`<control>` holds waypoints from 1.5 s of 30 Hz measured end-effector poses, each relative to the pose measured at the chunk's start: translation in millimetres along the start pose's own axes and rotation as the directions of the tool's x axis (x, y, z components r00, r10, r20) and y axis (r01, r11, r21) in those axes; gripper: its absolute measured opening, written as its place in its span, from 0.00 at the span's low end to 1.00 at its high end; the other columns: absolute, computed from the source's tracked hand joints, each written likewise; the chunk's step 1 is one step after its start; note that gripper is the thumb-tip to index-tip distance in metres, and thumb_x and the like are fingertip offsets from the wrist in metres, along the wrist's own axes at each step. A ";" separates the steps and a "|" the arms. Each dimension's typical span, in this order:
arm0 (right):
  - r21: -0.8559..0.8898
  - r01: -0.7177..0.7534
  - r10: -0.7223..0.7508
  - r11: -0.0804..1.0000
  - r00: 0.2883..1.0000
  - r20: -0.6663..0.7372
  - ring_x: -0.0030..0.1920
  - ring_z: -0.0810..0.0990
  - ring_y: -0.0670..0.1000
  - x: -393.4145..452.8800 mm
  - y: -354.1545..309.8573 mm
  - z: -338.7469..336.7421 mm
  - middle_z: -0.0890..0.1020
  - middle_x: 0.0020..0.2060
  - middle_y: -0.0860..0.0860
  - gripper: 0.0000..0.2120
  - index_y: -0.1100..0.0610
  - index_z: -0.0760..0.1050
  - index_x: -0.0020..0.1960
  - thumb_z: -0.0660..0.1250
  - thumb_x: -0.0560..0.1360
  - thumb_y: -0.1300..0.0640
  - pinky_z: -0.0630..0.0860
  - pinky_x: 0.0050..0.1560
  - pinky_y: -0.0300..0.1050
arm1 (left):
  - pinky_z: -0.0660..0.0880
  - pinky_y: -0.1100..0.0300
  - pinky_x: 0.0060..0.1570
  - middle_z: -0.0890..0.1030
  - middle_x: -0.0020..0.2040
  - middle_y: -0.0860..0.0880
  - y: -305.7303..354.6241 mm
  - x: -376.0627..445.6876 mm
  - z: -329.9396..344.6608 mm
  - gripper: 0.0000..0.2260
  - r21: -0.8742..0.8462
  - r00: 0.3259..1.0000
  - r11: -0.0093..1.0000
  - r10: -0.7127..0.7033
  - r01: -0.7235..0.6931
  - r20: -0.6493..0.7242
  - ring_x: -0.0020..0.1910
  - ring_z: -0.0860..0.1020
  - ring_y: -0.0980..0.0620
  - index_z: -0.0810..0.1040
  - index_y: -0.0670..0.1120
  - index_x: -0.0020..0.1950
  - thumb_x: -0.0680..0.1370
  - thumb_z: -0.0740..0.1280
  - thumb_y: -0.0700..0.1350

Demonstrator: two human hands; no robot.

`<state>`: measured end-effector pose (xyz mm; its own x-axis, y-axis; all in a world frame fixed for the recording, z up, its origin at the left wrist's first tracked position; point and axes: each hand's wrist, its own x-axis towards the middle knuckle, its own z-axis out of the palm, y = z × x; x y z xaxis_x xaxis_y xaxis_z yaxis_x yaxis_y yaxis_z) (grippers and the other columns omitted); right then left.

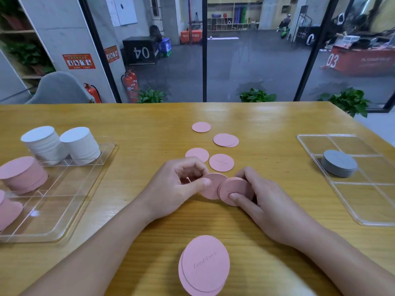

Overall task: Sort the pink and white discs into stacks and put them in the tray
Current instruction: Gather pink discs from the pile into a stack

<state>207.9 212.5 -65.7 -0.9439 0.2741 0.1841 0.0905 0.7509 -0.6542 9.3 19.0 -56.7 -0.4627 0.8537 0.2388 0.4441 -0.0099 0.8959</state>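
Mid-table, a pink stack (pixel 234 191) sits in the right hand (pixel 263 193) — thumb pressed on top; the left hand (pixel 177 184) pinches one pink disc (pixel 211 185) against it.

The pink disc (pixel 205 266) closest to the camera, on the wooden table (pixel 149 242), has "Good luck" written on it in thin curly letters. The pink disc (pixel 213 185) in the left hand (pixel 179 184) has some curly writing too, but it is too small to read. Past the glass, a black box (pixel 140 51) shows a big white "04". A red box (pixel 361 60) on the right shows a white "03". An orange box (pixel 190 36) far back has white letters, partly "PLYO" and "BOX". A red sign (pixel 78 61) on the wall has tiny words that cannot be read.
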 end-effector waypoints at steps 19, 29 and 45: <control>-0.072 0.090 -0.086 0.993 0.995 0.049 0.47 0.77 0.46 1.0 -1.2 2.2 0.79 0.46 0.39 0.04 0.45 0.72 0.54 0.67 0.85 0.48 0.73 0.45 0.42 | 0.72 0.62 0.54 0.76 0.55 0.61 -19.8 4.3 -29.2 0.18 0.572 0.970 0.783 -0.187 0.242 -0.155 0.54 0.76 0.62 0.82 0.63 0.65 0.77 0.78 0.62; -0.052 0.073 -0.070 0.996 0.997 0.043 0.46 0.78 0.48 0.8 -2.1 2.0 0.80 0.44 0.41 0.04 0.46 0.72 0.54 0.67 0.85 0.48 0.75 0.46 0.46 | 0.75 0.58 0.51 0.79 0.55 0.63 -10.9 3.3 -23.5 0.20 0.506 0.953 0.808 -0.233 0.302 -0.195 0.51 0.77 0.62 0.75 0.61 0.59 0.74 0.81 0.60; -0.029 0.049 -0.049 0.998 0.999 -0.005 0.44 0.76 0.50 0.7 1.7 3.3 0.79 0.41 0.43 0.07 0.50 0.73 0.54 0.67 0.85 0.48 0.75 0.44 0.49 | 0.77 0.52 0.50 0.87 0.46 0.46 -4.4 5.3 -11.7 0.04 0.076 0.998 0.997 -0.017 0.022 -0.066 0.46 0.82 0.43 0.84 0.43 0.50 0.84 0.73 0.39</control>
<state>206.4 212.0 -69.0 -0.9457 0.2397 0.2195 0.0533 0.7806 -0.6227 -4.0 17.6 -54.9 -0.5197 0.8178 0.2472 0.4909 0.0490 0.8698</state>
